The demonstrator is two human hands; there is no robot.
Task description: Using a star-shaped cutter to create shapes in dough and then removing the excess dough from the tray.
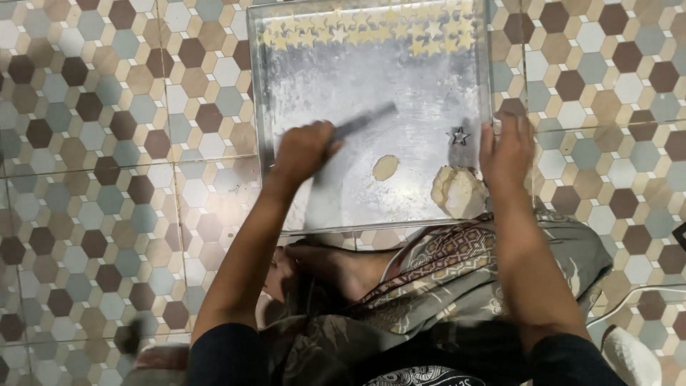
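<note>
A person sits on a floor of six-sided tiles (93,179), working over a big shiny metal tray (343,86).

The left hand (304,150) is curled tight around a long dark tool (364,120), which looks blurry. Next comes a small flat round of dough (386,167), then a lumpy pale dough ball (457,191) and a little metal star cutter (458,135). The right hand (506,154) lies flat with fingers together on the tray's edge. Rows of pale dough stars (364,30) line the far side.

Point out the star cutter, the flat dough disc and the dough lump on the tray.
star cutter (458,135), head view, its centre.
flat dough disc (385,167), head view, middle of its top.
dough lump (458,191), head view, middle of its surface.
</note>
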